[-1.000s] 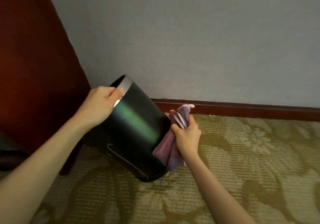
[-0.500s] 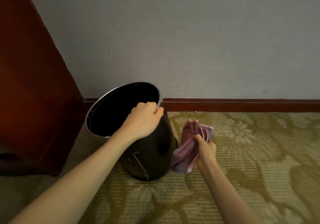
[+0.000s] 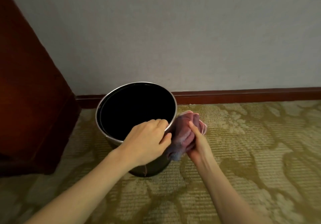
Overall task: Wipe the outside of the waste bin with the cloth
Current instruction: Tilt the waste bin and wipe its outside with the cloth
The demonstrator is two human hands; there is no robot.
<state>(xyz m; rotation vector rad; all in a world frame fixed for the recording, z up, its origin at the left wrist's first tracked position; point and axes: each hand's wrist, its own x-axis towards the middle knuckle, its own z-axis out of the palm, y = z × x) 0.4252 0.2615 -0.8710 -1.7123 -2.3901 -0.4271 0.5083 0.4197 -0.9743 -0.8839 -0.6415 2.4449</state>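
A black waste bin (image 3: 152,167) with a silver rim stands upright on the carpet near the wall, its dark inside facing me. My left hand (image 3: 147,140) grips the near right part of the rim, fingers curled over the edge and thumb on the outside. A bunched purple-pink cloth (image 3: 182,133) is pressed against the bin's right outer side just below the rim. My right hand (image 3: 198,142) grips the cloth from the right. The bin's lower front is partly hidden behind my left forearm.
A dark red wooden cabinet (image 3: 29,102) stands close to the bin's left. A grey wall with a reddish skirting board (image 3: 243,95) runs behind. Patterned olive carpet (image 3: 251,154) spreads to the right and front.
The bin went from tilted on its side in my left hand to standing upright on the carpet. My right hand with the cloth moved up from the bin's lower side to just under the rim.
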